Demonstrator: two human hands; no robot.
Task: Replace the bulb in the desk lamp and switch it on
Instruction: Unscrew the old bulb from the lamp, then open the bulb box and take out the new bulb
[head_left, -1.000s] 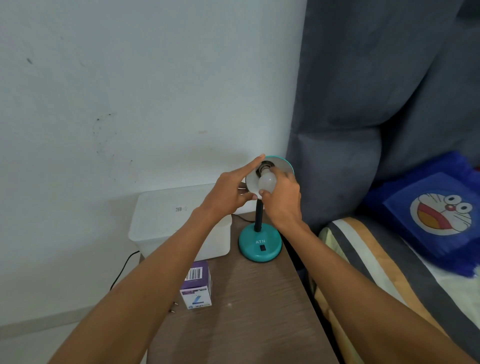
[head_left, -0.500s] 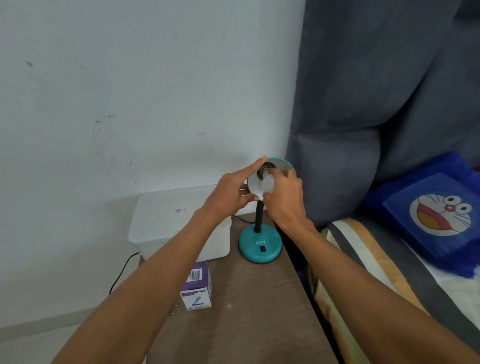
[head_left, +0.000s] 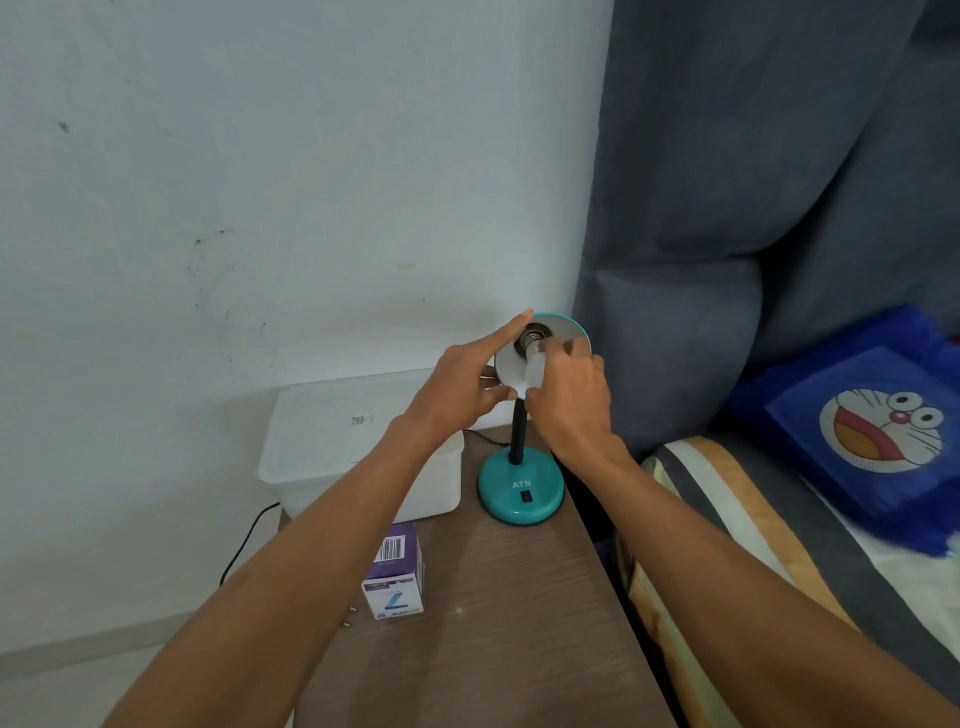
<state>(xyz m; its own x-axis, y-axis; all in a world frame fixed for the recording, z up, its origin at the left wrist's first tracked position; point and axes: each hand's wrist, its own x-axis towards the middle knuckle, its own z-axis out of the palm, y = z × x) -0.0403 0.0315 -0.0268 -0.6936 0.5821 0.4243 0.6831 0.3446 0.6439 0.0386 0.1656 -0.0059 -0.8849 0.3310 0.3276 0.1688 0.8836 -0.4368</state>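
Since the earlier frames, the right hand (head_left: 563, 395) has rotated around the white bulb (head_left: 535, 376), its fingers now curled further over the glass so less of the bulb shows, and the metal screw threads are visible between the bulb and the socket (head_left: 531, 335). At the centre of the frame, the bulb sits at the mouth of the teal lamp shade (head_left: 569, 332), its base partly in the socket; whether it is being wound in or out cannot be told. The right hand is closed around the bulb. The left hand (head_left: 467, 382) steadies the shade, forefinger stretched along its upper left rim and the other fingers tucked at its lower edge. The lamp's black neck (head_left: 517, 436) rises from a round teal base (head_left: 521, 493), marked ATN with a small black switch (head_left: 527, 497), standing on the brown wood-grain worktop (head_left: 519, 623). Lower left of the lamp lies a purple and white bulb box (head_left: 395, 577), and behind it a white lidded plastic container (head_left: 358, 441). A bulb of this kind is likely light, smooth and breakable, so it is best held gently around its widest part and turned without squeezing, while the shade, on a thin neck, needs bracing against the twist.
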